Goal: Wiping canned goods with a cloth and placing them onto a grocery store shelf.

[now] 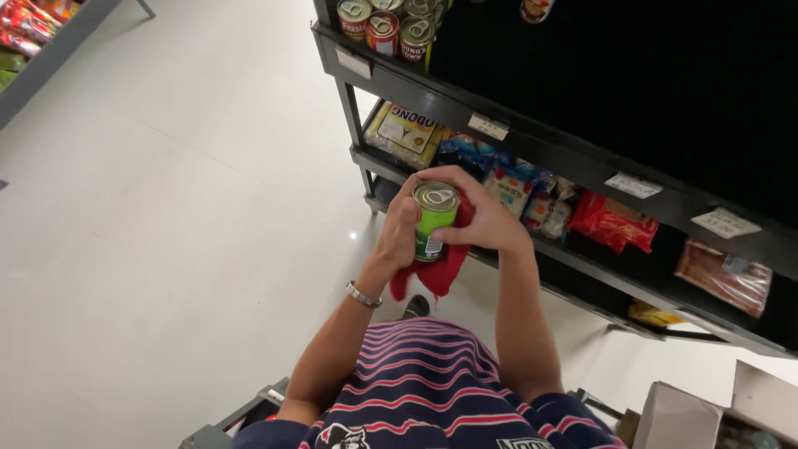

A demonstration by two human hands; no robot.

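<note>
A green tin can (434,218) with a silver ring-pull lid stands upright between both hands at the middle of the view. My left hand (399,233) wraps its left side. My right hand (485,216) grips its right side and also holds a red cloth (439,270) that hangs down below the can. A metal bracelet (363,294) sits on my left wrist.
A dark shelf unit (532,141) stands to the right, with several cans (391,25) on the top left and packets of food (611,220) on the lower shelf. Cardboard boxes (706,407) lie at the bottom right. White floor (166,249) spreads to the left.
</note>
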